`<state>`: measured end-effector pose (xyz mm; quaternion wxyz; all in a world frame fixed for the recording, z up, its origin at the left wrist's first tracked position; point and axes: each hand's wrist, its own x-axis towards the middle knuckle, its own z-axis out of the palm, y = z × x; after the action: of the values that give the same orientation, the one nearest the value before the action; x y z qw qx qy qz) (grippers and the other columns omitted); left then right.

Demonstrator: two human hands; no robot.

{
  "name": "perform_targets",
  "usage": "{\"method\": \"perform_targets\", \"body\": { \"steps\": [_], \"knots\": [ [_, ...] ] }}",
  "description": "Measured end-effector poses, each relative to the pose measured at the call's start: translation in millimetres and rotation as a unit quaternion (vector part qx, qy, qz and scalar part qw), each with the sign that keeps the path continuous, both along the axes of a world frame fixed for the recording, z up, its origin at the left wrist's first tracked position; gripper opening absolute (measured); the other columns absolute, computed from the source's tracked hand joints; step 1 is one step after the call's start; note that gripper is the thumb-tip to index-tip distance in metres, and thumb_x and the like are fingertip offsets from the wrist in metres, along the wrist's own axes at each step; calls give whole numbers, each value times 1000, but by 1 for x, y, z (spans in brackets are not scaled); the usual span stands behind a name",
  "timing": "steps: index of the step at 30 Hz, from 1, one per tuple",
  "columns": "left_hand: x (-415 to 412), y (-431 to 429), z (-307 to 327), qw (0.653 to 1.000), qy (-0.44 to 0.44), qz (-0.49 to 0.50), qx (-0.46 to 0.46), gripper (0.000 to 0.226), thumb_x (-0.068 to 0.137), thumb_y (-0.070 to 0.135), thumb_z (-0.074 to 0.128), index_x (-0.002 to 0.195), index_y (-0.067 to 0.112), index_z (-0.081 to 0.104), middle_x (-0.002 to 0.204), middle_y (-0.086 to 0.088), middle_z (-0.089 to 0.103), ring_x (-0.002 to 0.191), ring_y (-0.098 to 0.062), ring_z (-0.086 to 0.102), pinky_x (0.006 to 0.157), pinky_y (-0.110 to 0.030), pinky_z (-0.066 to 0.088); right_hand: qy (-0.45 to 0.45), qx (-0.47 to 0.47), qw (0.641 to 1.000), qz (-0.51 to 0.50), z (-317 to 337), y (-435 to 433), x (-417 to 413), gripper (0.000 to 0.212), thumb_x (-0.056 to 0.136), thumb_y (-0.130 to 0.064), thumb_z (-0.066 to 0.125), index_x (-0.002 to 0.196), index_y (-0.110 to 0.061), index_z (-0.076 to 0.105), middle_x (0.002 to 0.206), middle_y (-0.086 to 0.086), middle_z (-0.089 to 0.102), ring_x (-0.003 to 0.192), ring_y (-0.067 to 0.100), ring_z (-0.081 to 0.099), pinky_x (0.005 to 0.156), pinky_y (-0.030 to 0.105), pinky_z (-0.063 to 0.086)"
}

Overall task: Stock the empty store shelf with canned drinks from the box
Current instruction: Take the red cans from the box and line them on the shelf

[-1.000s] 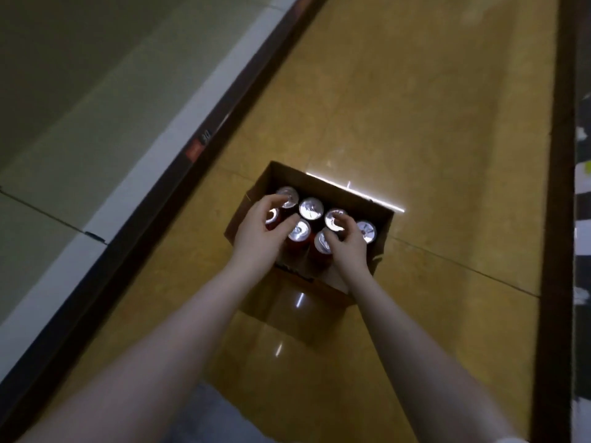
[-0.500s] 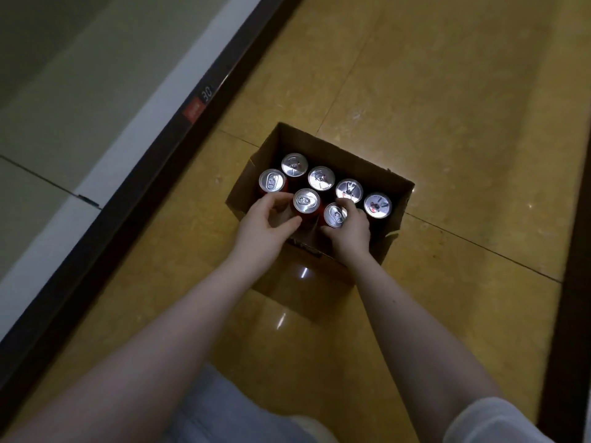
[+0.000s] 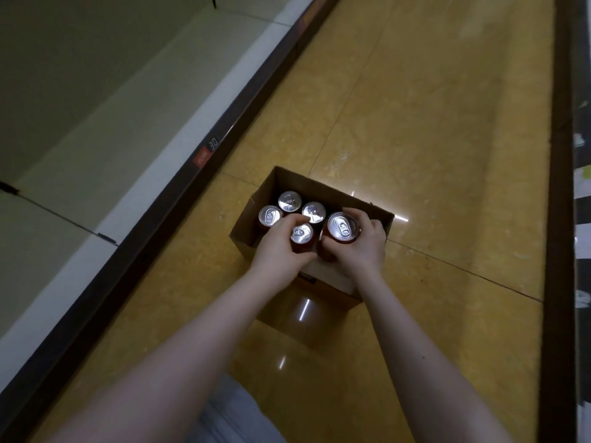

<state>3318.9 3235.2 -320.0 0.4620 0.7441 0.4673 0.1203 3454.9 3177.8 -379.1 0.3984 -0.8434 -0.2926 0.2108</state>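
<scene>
— Underfoot, what took up most of the scene?
— A glossy yellow tiled floor (image 3: pixel 431 139), running from near to far. Along its left side lay the pale store shelf (image 3: pixel 96 107), bare boards behind a dark front rail. A dark strip (image 3: pixel 559 187) edged the right side.
— And the box?
— The brown cardboard box (image 3: pixel 319 185) sat open on the floor, just right of the shelf rail and about midway up the view.
— Where were the hands?
— Both arms reached from the near edge into the box. The left grip (image 3: pixel 281 247) was curled round one can (image 3: pixel 301 233), fingers at its far side and thumb at its near side. The right grip (image 3: pixel 361 247) was wrapped round a second can (image 3: pixel 341 227) at the box's right end. That can's silver top looked larger than the others, and its red side showed below the rim.
— Any other drinks?
— Three loose cans (image 3: pixel 289 201) stood upright in the far left part of the box, tops touching or nearly so.
— Anything smaller?
— A red price label (image 3: pixel 204 153) on the shelf rail. I could not read it surely.
</scene>
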Motion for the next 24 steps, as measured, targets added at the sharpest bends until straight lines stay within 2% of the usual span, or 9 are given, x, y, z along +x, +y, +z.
{"method": "perform_targets", "body": {
  "steps": [2, 5, 6, 9, 11, 16, 19, 21, 24],
  "knots": [
    [5, 0, 10, 1000, 4, -11, 12, 59, 76, 13, 73, 128, 23, 48, 132, 3, 51, 122, -15, 47, 94, -27, 43, -6, 41, 999, 11, 26, 1, -1, 60, 57, -31, 80, 113, -34, 58, 106, 0, 50, 108, 20, 51, 89, 27, 43],
    [7, 4, 29, 1000, -2, -17, 25, 65, 75, 18, 75, 132, 21, 44, 135, 2, 48, 124, -17, 46, 99, -32, 44, -4, 77, 996, 45, 68, 9, -3, 60, 58, -28, 80, 115, -32, 59, 107, -2, 52, 102, 12, 52, 76, 10, 38],
    [7, 7, 35, 1000, -9, -11, 21, 68, 73, 20, 76, 132, 21, 43, 135, 2, 48, 123, -17, 47, 100, -35, 45, 1, 88, 994, 58, 81, 12, -4, 60, 59, -27, 81, 115, -33, 59, 107, -3, 52, 101, 11, 53, 77, 11, 39],
    [-1, 16, 60, 998, -64, 25, 12, 73, 66, 28, 82, 128, 25, 44, 131, 3, 51, 121, -16, 49, 100, -38, 46, 16, 140, 986, 91, 122, 22, -13, 59, 56, -30, 80, 112, -38, 61, 109, -2, 56, 102, 11, 56, 89, 31, 50],
    [-9, 21, 80, 993, -107, 42, 16, 70, 64, 32, 83, 124, 28, 47, 127, 6, 53, 117, -13, 52, 99, -39, 47, 18, 171, 980, 104, 147, 29, -21, 59, 53, -34, 78, 109, -40, 63, 108, -2, 59, 102, 11, 58, 91, 35, 51],
    [-37, 33, 134, 980, -168, 67, 85, 52, 70, 23, 80, 111, 32, 50, 119, 9, 58, 102, -3, 56, 82, -18, 46, 37, 221, 962, 154, 203, 47, -44, 65, 55, -35, 83, 117, -38, 61, 108, -5, 63, 99, 10, 62, 85, 28, 55],
    [-55, 39, 161, 969, -190, 103, 116, 49, 69, 25, 80, 111, 27, 54, 113, 9, 61, 100, -5, 57, 84, -23, 48, 65, 267, 945, 179, 232, 58, -61, 73, 59, -27, 86, 125, -31, 54, 101, -10, 62, 87, 3, 64, 70, 12, 52],
    [-64, 42, 177, 963, -205, 131, 115, 51, 69, 26, 80, 112, 27, 54, 109, 12, 61, 101, -4, 57, 88, -29, 50, 82, 294, 934, 188, 247, 63, -72, 74, 60, -29, 85, 126, -29, 50, 104, -9, 61, 90, 2, 63, 73, 14, 52],
    [-86, 46, 205, 949, -235, 167, 127, 50, 70, 24, 80, 111, 29, 51, 101, 23, 55, 94, 7, 52, 83, -19, 50, 161, 354, 898, 208, 264, 72, -97, 56, 75, -31, 71, 126, -22, 50, 109, -5, 62, 94, -4, 62, 76, 13, 50]
  ]
}}
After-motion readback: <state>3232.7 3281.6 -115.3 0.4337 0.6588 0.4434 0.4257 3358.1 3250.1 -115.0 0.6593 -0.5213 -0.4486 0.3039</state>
